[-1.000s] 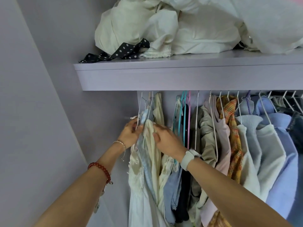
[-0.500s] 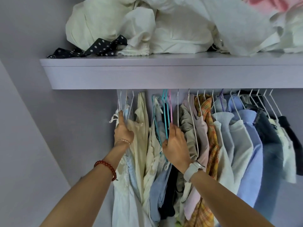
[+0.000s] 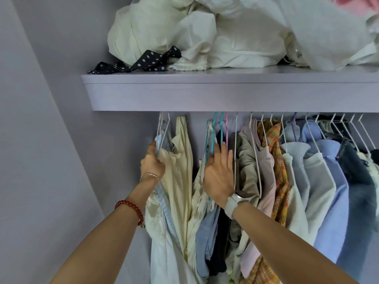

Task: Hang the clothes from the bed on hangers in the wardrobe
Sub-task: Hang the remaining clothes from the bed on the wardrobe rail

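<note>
One view only, head-worn, wide-angle. Looks forward and slightly up into the wardrobe, close in. Shelf (image 3: 225,93) crosses the upper frame, seen from just below its front edge. Row of hanging clothes (image 3: 287,181) fills the middle and right. Both forearms enter from the bottom edge. Wall (image 3: 41,140) takes the left side.

Shelf (image 3: 225,95) hides the rail and hanger hooks; garment hems cut off below; left fingertips buried.
</note>
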`<state>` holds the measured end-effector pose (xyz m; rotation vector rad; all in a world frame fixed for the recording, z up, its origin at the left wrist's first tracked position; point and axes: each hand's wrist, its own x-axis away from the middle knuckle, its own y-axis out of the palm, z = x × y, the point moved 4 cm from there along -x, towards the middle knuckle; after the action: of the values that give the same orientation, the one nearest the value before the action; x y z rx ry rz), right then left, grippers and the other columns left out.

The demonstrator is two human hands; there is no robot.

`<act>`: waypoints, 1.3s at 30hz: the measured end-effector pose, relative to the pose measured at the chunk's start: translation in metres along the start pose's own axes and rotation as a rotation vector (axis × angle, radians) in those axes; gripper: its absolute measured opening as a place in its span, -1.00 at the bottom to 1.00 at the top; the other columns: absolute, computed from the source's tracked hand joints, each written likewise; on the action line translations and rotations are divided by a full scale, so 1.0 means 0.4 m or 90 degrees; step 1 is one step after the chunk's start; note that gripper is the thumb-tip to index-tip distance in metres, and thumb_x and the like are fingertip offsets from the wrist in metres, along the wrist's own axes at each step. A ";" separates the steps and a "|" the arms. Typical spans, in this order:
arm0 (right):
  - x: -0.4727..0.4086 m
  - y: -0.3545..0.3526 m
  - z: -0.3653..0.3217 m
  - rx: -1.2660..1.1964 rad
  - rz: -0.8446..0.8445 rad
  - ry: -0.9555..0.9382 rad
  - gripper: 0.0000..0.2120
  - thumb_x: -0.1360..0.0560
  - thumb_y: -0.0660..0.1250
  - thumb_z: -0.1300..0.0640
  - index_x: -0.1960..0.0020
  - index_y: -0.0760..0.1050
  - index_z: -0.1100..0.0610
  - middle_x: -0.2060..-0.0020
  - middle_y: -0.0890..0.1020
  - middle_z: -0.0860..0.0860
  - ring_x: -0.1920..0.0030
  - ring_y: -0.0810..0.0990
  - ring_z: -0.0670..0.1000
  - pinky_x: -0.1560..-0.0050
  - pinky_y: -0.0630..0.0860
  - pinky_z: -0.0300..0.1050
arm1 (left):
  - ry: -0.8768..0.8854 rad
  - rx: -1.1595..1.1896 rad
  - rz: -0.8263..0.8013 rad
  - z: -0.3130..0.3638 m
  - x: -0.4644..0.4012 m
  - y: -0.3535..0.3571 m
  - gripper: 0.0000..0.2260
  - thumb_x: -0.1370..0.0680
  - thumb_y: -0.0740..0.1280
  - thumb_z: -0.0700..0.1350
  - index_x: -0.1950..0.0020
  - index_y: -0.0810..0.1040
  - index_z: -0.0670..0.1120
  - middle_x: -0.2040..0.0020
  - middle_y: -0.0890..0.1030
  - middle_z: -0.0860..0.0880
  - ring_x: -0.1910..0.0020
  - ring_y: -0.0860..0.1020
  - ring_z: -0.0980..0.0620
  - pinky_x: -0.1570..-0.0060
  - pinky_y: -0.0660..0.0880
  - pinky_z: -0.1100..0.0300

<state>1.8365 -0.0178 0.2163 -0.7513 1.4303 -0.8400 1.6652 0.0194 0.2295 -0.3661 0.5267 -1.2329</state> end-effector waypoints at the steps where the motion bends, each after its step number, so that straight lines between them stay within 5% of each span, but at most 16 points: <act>1: -0.001 -0.001 -0.005 -0.016 -0.019 -0.024 -0.49 -0.07 0.53 0.25 0.02 0.56 0.41 -0.13 0.54 0.32 -0.27 0.41 0.34 -0.29 0.20 0.26 | 0.003 0.006 -0.004 -0.003 -0.004 -0.001 -0.41 -0.51 0.07 -0.40 -0.50 0.13 0.00 -0.16 0.49 -0.21 -0.07 0.46 -0.18 -0.01 0.37 0.15; 5: 0.005 -0.002 -0.035 -0.142 -0.073 -0.116 -0.46 -0.46 0.21 0.27 -0.40 0.17 0.36 -0.42 0.22 0.24 -0.48 0.03 0.21 -0.45 -0.24 0.01 | 0.033 0.014 -0.036 -0.030 -0.024 -0.010 -0.47 -0.51 0.11 -0.39 -0.44 0.26 -0.01 -0.17 0.52 -0.14 -0.14 0.48 -0.16 0.00 0.36 0.23; 9: -0.016 0.002 -0.088 -0.486 -0.155 -0.098 -0.49 -0.45 0.14 0.38 -0.40 0.21 0.30 -0.41 0.26 0.14 -0.44 0.19 0.12 -0.40 0.18 -0.14 | 0.047 0.041 -0.060 -0.055 -0.037 -0.029 -0.54 -0.51 0.24 -0.34 -0.38 0.34 -0.06 -0.18 0.55 -0.10 -0.15 0.51 -0.13 -0.16 0.40 0.20; 12: -0.021 0.012 -0.132 -0.629 -0.205 -0.072 -0.46 -0.49 0.16 0.39 -0.44 0.16 0.24 -0.44 0.22 0.10 -0.46 0.15 0.05 -0.40 0.09 -0.29 | 0.039 0.096 -0.080 -0.065 -0.030 -0.037 -0.57 -0.55 0.25 -0.25 -0.40 0.33 -0.03 -0.07 0.60 -0.11 -0.08 0.55 -0.14 -0.17 0.47 -0.02; 15: -0.026 0.027 -0.164 -0.695 -0.229 -0.073 -0.47 -0.50 0.19 0.40 -0.43 0.16 0.25 -0.43 0.21 0.07 -0.47 0.10 -0.01 -0.32 0.00 -0.44 | 0.056 0.104 -0.087 -0.053 -0.013 -0.032 -0.61 -0.60 0.18 -0.12 -0.44 0.28 -0.05 -0.08 0.56 -0.05 -0.10 0.53 -0.10 -0.16 0.44 0.09; 19: -0.020 0.024 -0.151 -0.641 -0.185 -0.174 -0.54 -0.48 0.15 0.43 -0.37 0.30 0.26 -0.39 0.27 0.07 -0.43 0.12 -0.07 -0.36 -0.01 -0.38 | 0.064 0.097 -0.069 -0.023 -0.005 -0.014 -0.57 -0.61 0.15 -0.02 -0.46 0.21 -0.08 -0.28 0.41 0.00 -0.32 0.38 -0.05 -0.24 0.27 0.22; 23: 0.011 -0.032 -0.024 -0.462 0.101 -0.083 -0.65 -0.43 0.11 0.30 -0.13 0.54 0.23 -0.25 0.48 0.13 -0.32 0.38 0.10 -0.29 0.37 -0.07 | 0.140 -0.093 -0.051 0.023 0.002 0.016 -0.37 -0.54 0.24 0.08 -0.51 0.00 0.02 -0.50 0.06 -0.06 -0.42 0.21 -0.11 -0.34 0.26 -0.01; 25: 0.030 -0.050 0.041 -0.341 0.181 -0.009 -0.62 -0.41 0.11 0.14 -0.14 0.52 0.22 -0.24 0.46 0.19 -0.28 0.39 0.18 -0.26 0.39 0.09 | 0.144 -0.194 -0.077 0.042 0.008 0.046 -0.29 -0.52 0.29 0.05 -0.51 -0.10 0.11 -0.51 -0.05 -0.03 -0.40 0.22 -0.18 -0.27 0.34 -0.10; 29: 0.047 -0.008 0.110 -0.343 -0.059 0.176 -0.26 -0.47 0.29 0.00 -0.47 0.01 0.26 -0.46 0.07 0.19 -0.45 0.08 0.19 -0.43 0.15 0.04 | 0.018 -0.047 -0.070 0.042 0.009 0.089 -0.23 -0.53 0.27 -0.21 -0.49 -0.18 0.18 -0.37 0.29 -0.23 -0.15 0.47 -0.28 -0.12 0.45 -0.05; 31: 0.053 0.014 0.116 -0.430 -0.133 0.234 -0.19 -0.48 0.31 0.04 -0.48 -0.13 0.28 -0.44 0.11 0.21 -0.42 0.16 0.19 -0.39 0.19 -0.02 | -0.051 0.001 -0.027 0.025 0.011 0.087 -0.33 -0.57 0.21 -0.22 -0.51 -0.12 0.14 -0.21 0.46 -0.28 -0.12 0.49 -0.28 -0.12 0.44 -0.05; 36: 0.048 0.022 0.122 -0.543 -0.156 0.202 -0.47 -0.50 0.18 0.30 -0.44 0.13 0.24 -0.30 0.40 0.19 -0.24 0.44 0.18 -0.17 0.37 -0.13 | -0.077 0.012 0.052 0.008 0.006 0.053 -0.44 -0.58 0.14 -0.26 -0.50 0.05 0.09 -0.15 0.50 -0.28 -0.09 0.49 -0.29 -0.12 0.43 -0.06; 39: 0.040 0.022 0.114 -0.475 -0.174 0.118 -0.45 -0.52 0.13 0.29 -0.47 0.06 0.22 -0.31 0.40 0.21 -0.22 0.45 0.21 -0.13 0.39 -0.10 | -0.069 0.000 0.070 0.007 0.000 0.045 -0.44 -0.57 0.13 -0.28 -0.51 0.06 0.07 -0.13 0.51 -0.29 -0.08 0.49 -0.27 -0.08 0.42 -0.03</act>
<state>1.8819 -0.0293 0.2011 -1.4866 1.8569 -0.5736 1.6809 0.0248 0.2220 -0.3962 0.4483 -1.1002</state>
